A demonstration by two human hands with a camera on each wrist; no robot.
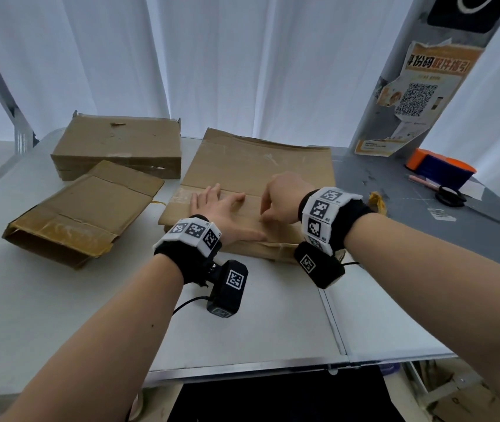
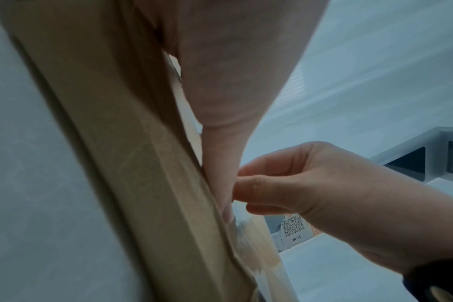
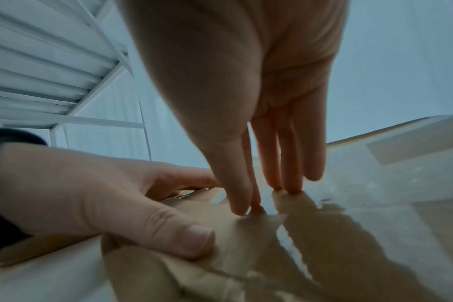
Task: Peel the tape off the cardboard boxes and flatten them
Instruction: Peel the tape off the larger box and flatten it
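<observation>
Head view: large flattened brown cardboard box lies mid-table on white tabletop, long axis running from near edge toward curtain, near end under hands. Left hand flat, fingers spread, pressing box. Right hand fingers curled down at box surface.

Right wrist view alone shows glossy clear tape under fingertips, thumb and forefinger together; whether tape edge pinched, cannot tell.

Left wrist view shows only the box's edge.

Black-handled scissors, a pink pen and an orange-and-blue box lie on the grey mat at the tabletop right, below a QR poster.
</observation>
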